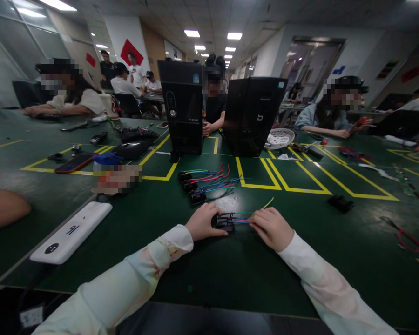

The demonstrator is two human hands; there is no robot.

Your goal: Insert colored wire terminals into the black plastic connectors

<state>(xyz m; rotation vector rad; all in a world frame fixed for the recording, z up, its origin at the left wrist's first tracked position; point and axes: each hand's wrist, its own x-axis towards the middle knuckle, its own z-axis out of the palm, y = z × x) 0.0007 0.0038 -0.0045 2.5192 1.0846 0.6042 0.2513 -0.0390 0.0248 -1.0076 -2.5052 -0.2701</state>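
A green worktable (251, 279) marked with yellow lines fills the foreground. Upright on it stand a black computer tower (185, 107) and, to its right, a second black tower (253, 114), with a gap between. A white oblong device (73, 230) lies at left. Before the towers sits a row of black wired connectors (192, 186). Just nearer, the left hand (204, 221) grips another black connector (225, 228); the right hand (272, 228) pinches its coloured wires (242, 220) between thumb and fingers.

2 blk PC towers (253, 116) on grn table (202, 279), wht basket (282, 138) nearby.
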